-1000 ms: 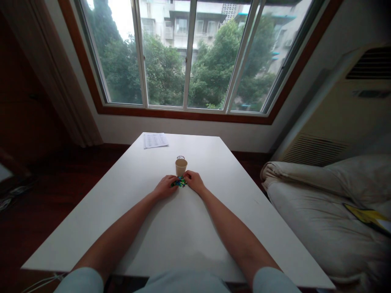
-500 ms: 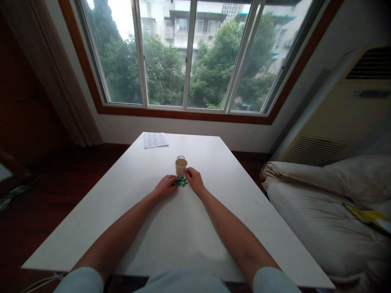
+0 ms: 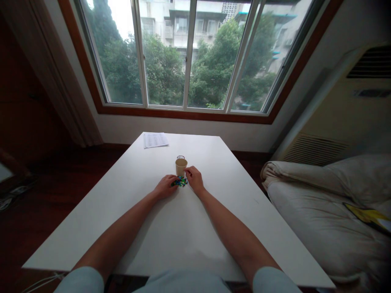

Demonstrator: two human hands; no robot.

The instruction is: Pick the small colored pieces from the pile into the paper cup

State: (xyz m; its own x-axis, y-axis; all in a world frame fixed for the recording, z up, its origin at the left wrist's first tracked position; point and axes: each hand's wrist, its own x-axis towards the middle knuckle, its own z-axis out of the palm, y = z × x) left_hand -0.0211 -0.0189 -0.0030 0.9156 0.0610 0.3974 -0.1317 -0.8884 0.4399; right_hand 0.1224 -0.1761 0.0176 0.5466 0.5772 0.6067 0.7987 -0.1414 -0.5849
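A tan paper cup (image 3: 181, 167) stands upright on the white table (image 3: 189, 228). Just on the near side of it lies a small pile of blue, green and dark beads (image 3: 182, 182), too tiny for their exact shape to show. My left hand (image 3: 166, 186) rests at the pile's left edge, fingers loosely stretched and touching some of the pieces. To the right of the cup, my right hand (image 3: 194, 178) has thumb and fingertips drawn together close to the cup's side. Whatever those fingertips hold is too small to make out.
Behind the cup lies a thin dark looped item (image 3: 181, 157). Printed sheets of paper (image 3: 155, 140) lie at the table's far left corner. A sofa with a pale cover (image 3: 299, 207) stands on the right, and a window (image 3: 186, 61) is beyond the table.
My right hand has shifted very slightly up, along the cup's right side. My left hand, the cup and the pile look the same.
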